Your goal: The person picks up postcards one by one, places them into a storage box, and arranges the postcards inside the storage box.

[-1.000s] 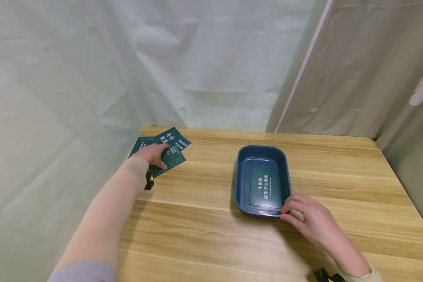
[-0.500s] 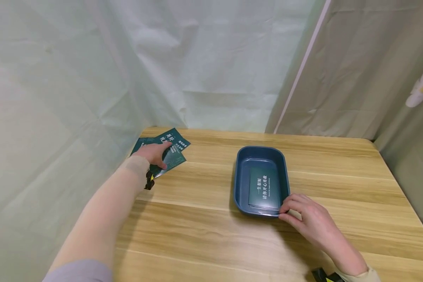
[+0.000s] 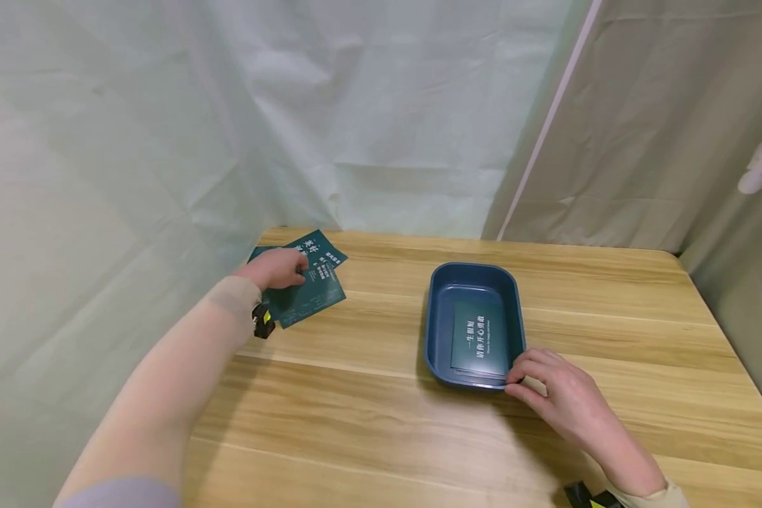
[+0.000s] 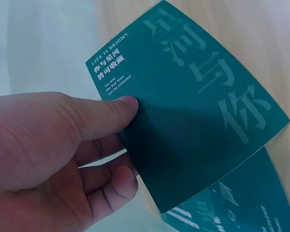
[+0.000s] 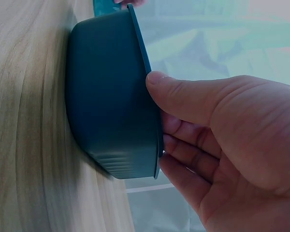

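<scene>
My left hand (image 3: 277, 269) pinches a dark green postcard (image 4: 198, 106) printed with white Chinese characters, thumb on its face and fingers behind it. Under that postcard lies another green postcard (image 4: 232, 208), partly covered. At the table's back left, the head view shows further postcards (image 3: 314, 243) overlapping around the hand. My right hand (image 3: 559, 388) grips the near right corner of a dark blue rectangular basin (image 3: 440, 317), its thumb (image 5: 166, 82) on the rim. Inside the basin a green postcard (image 3: 479, 335) lies face up, with an edge of something beneath it.
The basin stands on a light wood-grain table (image 3: 355, 423). Pale plastic curtains (image 3: 406, 141) hang close behind the table and along its left side. A grey-brown curtain (image 3: 641, 162) with a white flower covers the back right.
My left hand has drawn its fingers in on a postcard, which has turned and shifted slightly toward the front. The right hand stays on the basin's corner.
</scene>
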The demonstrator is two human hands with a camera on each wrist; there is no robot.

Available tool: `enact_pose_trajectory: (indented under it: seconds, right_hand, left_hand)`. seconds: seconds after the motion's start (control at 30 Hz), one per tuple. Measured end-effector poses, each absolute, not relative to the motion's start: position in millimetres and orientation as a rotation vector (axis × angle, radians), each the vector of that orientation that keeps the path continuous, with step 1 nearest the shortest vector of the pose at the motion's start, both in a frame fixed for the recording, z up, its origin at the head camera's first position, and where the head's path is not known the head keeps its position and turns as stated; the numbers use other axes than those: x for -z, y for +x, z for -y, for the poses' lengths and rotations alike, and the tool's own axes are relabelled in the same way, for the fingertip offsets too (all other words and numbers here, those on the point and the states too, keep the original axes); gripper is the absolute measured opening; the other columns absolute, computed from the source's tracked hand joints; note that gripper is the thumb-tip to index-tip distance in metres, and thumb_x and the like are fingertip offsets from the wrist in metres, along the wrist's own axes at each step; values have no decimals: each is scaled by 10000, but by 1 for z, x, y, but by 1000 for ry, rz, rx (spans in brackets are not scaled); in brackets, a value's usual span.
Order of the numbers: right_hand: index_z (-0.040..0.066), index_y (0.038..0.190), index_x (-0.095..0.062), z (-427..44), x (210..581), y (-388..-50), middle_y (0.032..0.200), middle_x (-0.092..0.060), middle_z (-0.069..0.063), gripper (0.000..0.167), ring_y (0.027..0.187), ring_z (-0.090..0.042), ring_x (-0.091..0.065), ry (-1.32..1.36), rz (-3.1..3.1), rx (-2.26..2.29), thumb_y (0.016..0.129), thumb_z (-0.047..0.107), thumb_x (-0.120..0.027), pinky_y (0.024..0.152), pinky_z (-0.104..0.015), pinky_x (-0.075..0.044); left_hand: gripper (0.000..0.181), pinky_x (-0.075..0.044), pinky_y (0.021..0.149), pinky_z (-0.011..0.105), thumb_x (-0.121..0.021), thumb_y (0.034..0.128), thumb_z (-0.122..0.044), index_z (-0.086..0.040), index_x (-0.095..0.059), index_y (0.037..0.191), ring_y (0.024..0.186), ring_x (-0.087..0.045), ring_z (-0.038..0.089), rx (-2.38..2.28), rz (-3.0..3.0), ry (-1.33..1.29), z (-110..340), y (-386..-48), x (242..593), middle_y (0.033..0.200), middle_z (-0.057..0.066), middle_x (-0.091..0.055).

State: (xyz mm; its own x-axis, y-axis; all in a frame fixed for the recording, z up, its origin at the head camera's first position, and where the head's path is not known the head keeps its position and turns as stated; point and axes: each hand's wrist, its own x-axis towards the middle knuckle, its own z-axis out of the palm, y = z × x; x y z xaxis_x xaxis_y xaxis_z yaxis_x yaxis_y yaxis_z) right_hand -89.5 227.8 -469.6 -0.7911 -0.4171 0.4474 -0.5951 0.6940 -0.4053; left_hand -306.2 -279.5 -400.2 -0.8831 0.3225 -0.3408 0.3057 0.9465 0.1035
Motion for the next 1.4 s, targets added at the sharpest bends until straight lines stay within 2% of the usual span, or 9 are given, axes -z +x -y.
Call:
enact_pose_trajectory:
  seconds: [0.13,0.27,0.37,0.5,0.63,0.73,0.8,0.93,1.4]
  right_hand:
    - [358,901,-749,-228,470,-90,994,-660,261,326,935,-47,-657,798,2579,-779,806,150,-982,731,-340,-580]
    - [339,904,-759,-228,470,-92,994,-661,255,279,930,-49,-656,803,2578,-783,824,177,-970,729,-344,-580]
    - [334,904,-761,-227,470,-92,991,-660,255,293,925,-46,-654,800,2576,-784,811,157,-976,726,-345,-579]
    - [348,900,-754,-226,470,-93,988,-658,258,330,922,-41,-649,793,2576,-782,797,137,-986,724,-343,-578]
    - [347,899,-752,-226,471,-94,986,-658,255,334,921,-43,-650,791,2569,-783,793,133,-986,722,-345,-578]
    - [343,898,-751,-226,471,-95,984,-657,252,329,916,-43,-646,794,2568,-783,795,135,-983,721,-340,-575]
    - [339,896,-752,-226,471,-95,984,-654,252,326,913,-41,-641,793,2572,-781,794,133,-983,719,-335,-572]
    - [337,895,-752,-226,471,-96,984,-653,252,320,915,-41,-642,790,2576,-782,797,137,-981,720,-337,-574]
    - [349,897,-746,-224,472,-97,991,-655,257,322,925,-40,-651,791,2571,-777,806,150,-982,715,-341,-575]
  left_hand:
    - [102,-532,872,480,-718,1078,-83,-15,-714,1154,914,-625,298,-108,-2778,514,264,-301,390,1021,141,-684]
    - [541,-577,980,544,-730,1066,-44,-48,-551,1577,1164,-699,368,-186,-2813,551,247,-296,382,1362,215,-699]
    - [766,-572,860,492,-703,1071,-8,-150,-346,1734,1014,-697,361,-254,-2796,564,235,-294,377,1291,219,-709]
    - [853,-561,833,482,-700,1062,17,-182,-264,1767,915,-675,354,-285,-2800,637,219,-291,369,1347,223,-696]
    - [825,-584,987,536,-731,1043,16,-131,-319,1742,1179,-707,383,-298,-2834,736,205,-284,357,1557,227,-600]
    - [799,-589,954,523,-742,1045,-3,-130,-343,1726,1106,-716,358,-333,-2838,764,196,-281,351,1415,213,-679]
    - [790,-586,877,498,-741,1052,-18,-141,-343,1723,946,-715,319,-370,-2832,765,191,-279,348,1221,186,-723]
    - [777,-575,781,442,-724,1070,-36,-169,-329,1725,722,-687,234,-450,-2816,778,179,-275,341,944,102,-672]
    - [829,-604,716,356,-699,1087,-33,-212,-256,1765,706,-708,173,-668,-2737,939,128,-258,332,914,71,-657]
